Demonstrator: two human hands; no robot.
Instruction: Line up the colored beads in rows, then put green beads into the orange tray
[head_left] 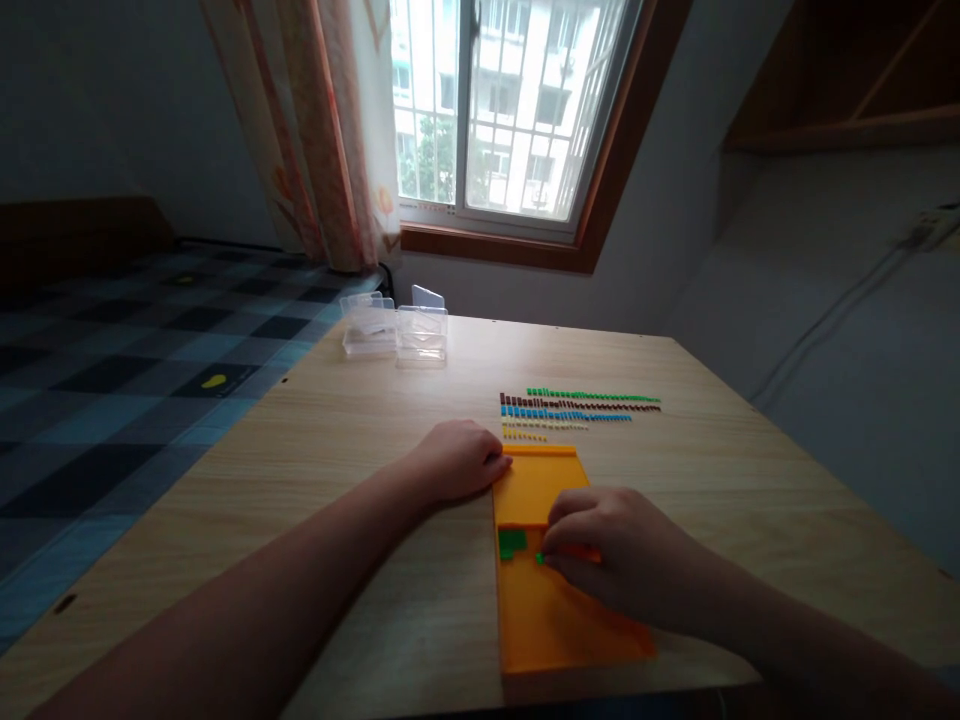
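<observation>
A long orange tray (540, 640) with raised edges and a crossbar lies on the table in front of me. My left hand (461, 460) is closed at its upper left edge, thumb on the rim. Over the lower section, my right hand (607, 545) pinches a small green piece (540, 558) between thumb and fingertips, close to the tray floor. Several green pieces (513, 541) sit together in that section's upper left corner, just below the crossbar. My right hand covers part of the tray's right side.
Beyond the tray, small pieces lie in rows: green (592, 395), brown (577, 404), blue (562, 414), pale yellow (544, 425) and yellow (525, 436). Clear plastic boxes (422, 345) with raised lids stand at the table's far left. A bed (150, 380) adjoins the table's left side.
</observation>
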